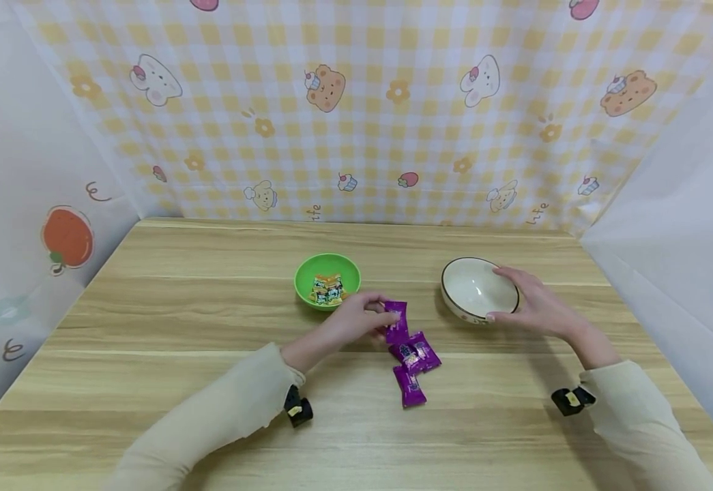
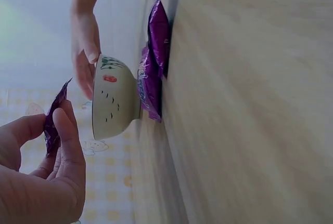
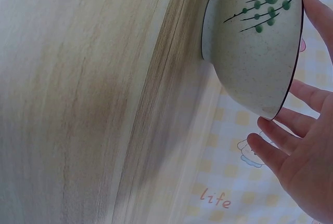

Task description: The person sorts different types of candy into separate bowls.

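Observation:
In the head view my left hand (image 1: 362,317) pinches a small purple candy packet (image 1: 398,322) between thumb and fingers. The left wrist view shows this packet (image 2: 53,122) edge-on in the fingertips. Just below it on the table are more purple candy packets (image 1: 417,353), some overlapping; one (image 1: 409,389) lies nearest to me. My right hand (image 1: 535,305) holds the right side of a cream bowl (image 1: 463,310) with a dark rim, thumb at the near side, fingers at the far side. Green painted marks decorate the bowl's wall (image 3: 250,63) in the right wrist view.
A green bowl (image 1: 302,281) stands left of the cream bowl, with several yellow-and-green wrapped candies (image 1: 328,289) inside. The wooden table (image 1: 209,286) ends at a checked cloth (image 1: 362,157) at the back, with pale cloth on both sides.

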Available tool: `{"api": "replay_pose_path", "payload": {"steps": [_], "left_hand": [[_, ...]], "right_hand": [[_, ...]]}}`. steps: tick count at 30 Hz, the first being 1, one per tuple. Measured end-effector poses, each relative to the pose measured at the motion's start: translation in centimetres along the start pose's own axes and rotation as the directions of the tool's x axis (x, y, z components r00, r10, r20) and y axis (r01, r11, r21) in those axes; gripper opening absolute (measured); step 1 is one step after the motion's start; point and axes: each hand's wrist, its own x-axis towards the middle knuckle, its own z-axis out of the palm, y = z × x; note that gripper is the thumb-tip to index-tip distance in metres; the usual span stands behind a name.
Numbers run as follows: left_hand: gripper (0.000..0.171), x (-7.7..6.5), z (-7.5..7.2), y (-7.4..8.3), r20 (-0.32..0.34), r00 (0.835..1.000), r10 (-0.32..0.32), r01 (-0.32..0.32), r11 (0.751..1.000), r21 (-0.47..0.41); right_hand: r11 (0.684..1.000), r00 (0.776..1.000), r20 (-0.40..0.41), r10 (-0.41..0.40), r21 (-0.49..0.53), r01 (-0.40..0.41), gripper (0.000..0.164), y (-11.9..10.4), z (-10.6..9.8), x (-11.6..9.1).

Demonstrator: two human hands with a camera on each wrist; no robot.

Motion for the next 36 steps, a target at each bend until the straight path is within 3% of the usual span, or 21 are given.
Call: {"api": "replay_pose_path", "payload": {"steps": [6, 10, 17, 27, 36], "left_hand": [[0.031, 2.1, 1.2, 0.6, -0.012, 1.0, -0.027, 0.026, 0.999, -0.045], [0.023, 3.4, 2.1, 1.1, -0.025, 1.0, -0.004, 0.003, 0.999, -0.042], [0.024, 5.5, 4.1, 2.1, -0.011, 1.0, 0.02, -0.02, 0.998, -0.065], [0.021, 7.0, 6.8, 4.1, -0.033, 0.999, 0.015, -0.021, 0.984, -0.179], [0.032, 7.9, 8.3, 5.0, -0.072, 0.997, 0.027, -0.042, 0.974, -0.221]], "right_hand": [[1.0, 1.0, 0.001, -0.001, -0.001, 0.001, 0.083, 0.0, 0.0, 0.0], [1.0, 1.0, -0.003, -0.009, -0.004, 0.009, 0.082, 0.1, 0.0, 0.0], [1.0, 1.0, -0.003, -0.013, -0.002, 0.013, 0.083, 0.2, 0.1, 0.0], [1.0, 1.0, -0.005, -0.027, 0.002, 0.027, 0.084, 0.5, 0.2, 0.0], [1.0, 1.0, 0.008, -0.009, 0.026, 0.009, 0.082, 0.5, 0.2, 0.0]]}}
